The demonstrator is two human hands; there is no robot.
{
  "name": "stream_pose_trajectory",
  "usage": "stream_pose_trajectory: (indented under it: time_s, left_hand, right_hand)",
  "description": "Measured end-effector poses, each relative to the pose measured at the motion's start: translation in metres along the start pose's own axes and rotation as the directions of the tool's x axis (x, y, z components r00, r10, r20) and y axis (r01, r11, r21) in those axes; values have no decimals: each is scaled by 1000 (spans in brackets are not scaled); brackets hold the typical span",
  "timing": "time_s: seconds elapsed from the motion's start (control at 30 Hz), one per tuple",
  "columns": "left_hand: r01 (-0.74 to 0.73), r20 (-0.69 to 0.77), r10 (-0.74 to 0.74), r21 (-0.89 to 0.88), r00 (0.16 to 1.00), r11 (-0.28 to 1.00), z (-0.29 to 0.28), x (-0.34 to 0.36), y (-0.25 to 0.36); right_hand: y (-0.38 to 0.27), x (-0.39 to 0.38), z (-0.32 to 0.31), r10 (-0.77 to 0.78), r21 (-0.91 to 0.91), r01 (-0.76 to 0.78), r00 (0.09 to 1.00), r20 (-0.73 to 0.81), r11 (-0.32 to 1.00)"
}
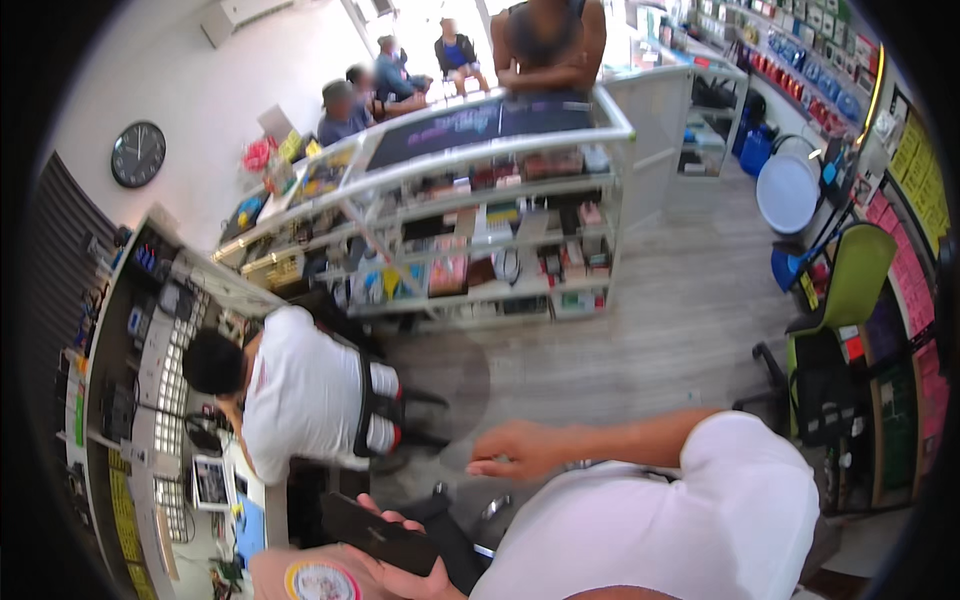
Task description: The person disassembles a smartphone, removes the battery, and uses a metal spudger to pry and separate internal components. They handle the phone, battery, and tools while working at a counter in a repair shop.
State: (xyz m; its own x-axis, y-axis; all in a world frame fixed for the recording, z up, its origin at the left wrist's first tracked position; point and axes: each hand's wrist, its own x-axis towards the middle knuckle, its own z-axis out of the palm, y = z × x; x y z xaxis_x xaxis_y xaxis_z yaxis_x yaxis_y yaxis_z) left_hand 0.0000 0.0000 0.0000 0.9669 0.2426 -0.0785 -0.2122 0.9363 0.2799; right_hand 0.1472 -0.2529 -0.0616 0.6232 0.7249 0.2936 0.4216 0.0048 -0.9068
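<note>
My left hand (405,568) comes in at the bottom edge and is shut on a black phone (378,535), held flat with its dark face up. A round colourful disc (321,581) sits at that wrist. My right hand (515,450) reaches leftward from a white sleeve (740,500). Its fingers are loosely spread, it holds nothing, and it hovers over the grey floor, above and to the right of the phone. The two hands are apart.
A person in a white shirt (300,395) sits bent over a cluttered workbench (170,400) at the left. A glass display counter (480,230) full of small goods stands ahead, with people behind it. A green chair (850,290) and shelves line the right side.
</note>
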Motion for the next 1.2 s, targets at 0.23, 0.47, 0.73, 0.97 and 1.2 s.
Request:
stream_pose_trajectory:
  time_s: [0.23, 0.47, 0.73, 0.97, 1.2]
  left_hand:
    - [253, 39, -260, 134, 965, 958, 46, 186, -164]
    - [493, 191, -483, -11, 855, 870, 79, 349, -273]
    - [623, 364, -586, 19, 724, 782, 131, 525, -404]
    - [606, 314, -611, 125, 727, 786, 181, 636, -461]
    - [587, 278, -597, 126, 753, 799, 166, 679, -490]
  right_hand:
    - [55, -50, -169, 284, -44, -319, 892, -352, 947]
    - [99, -69, -244, 486, 86, -542, 658, -576, 836]
    - [144, -17, -396, 402, -28, -638, 518, -755, 769]
    - [131, 44, -549, 193, -189, -595, 517, -834, 781]
    - [175, 37, -651, 193, -268, -629, 566, -802, 730]
